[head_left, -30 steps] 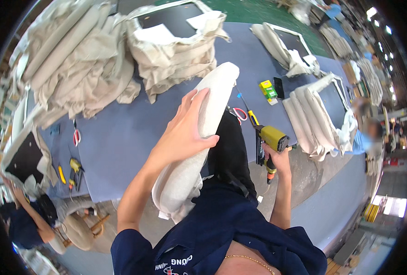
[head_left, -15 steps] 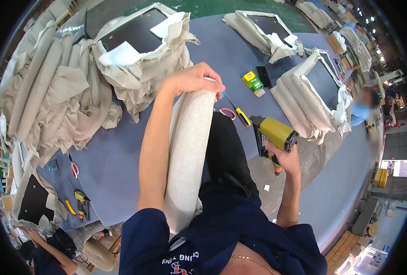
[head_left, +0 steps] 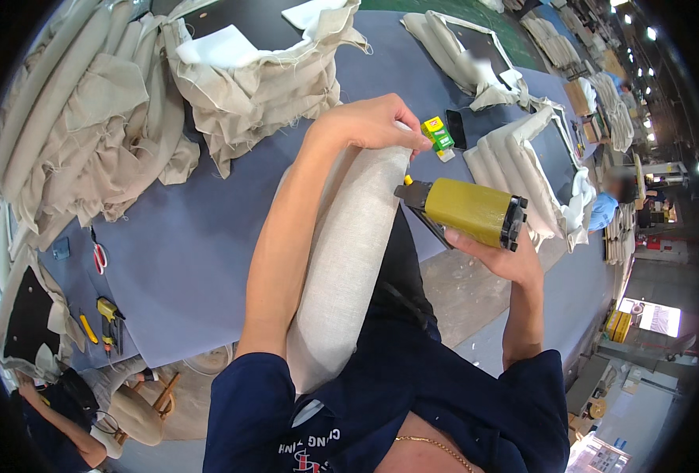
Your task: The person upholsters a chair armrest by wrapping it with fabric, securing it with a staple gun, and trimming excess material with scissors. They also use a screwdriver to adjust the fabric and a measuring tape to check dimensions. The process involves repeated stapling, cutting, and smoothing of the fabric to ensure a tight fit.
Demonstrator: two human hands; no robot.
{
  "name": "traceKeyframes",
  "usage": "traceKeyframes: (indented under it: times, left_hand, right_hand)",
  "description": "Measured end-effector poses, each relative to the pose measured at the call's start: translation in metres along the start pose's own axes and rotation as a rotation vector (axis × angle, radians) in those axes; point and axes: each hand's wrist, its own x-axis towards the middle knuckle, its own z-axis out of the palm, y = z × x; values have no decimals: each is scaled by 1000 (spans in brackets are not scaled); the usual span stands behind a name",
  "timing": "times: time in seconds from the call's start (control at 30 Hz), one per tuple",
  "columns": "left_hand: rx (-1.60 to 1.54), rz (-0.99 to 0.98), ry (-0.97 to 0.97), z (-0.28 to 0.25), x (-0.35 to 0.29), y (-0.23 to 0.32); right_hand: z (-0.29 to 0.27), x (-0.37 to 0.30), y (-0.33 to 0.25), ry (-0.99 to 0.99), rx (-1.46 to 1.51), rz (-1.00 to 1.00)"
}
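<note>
The padded panel (head_left: 349, 260) leans up from the person's shirt (head_left: 412, 378), in front of the bench (head_left: 184, 276). The left hand (head_left: 371, 124) is pinched on its upper end; the right hand (head_left: 501, 256) is clasped round an olive staple gun (head_left: 468, 209), its nose beside the panel's edge — contact unclear. Best keep cloth taut, fingertips clear — nose squared. The pale woven cover looks plump, smooth along its rounded side.

My head cam (L of 2, wide fisheye) looks down from just above my hands (head_left: 371, 124), tabletop (head_left: 184, 260) beyond & L of 'em.
</note>
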Motion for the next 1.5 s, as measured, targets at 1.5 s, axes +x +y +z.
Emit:
traceKeyframes:
  times: [1.5]
  left_hand:
    - [100,-242,755,105,-244,77]
  right_hand:
    - [140,37,348,-79,-368,413]
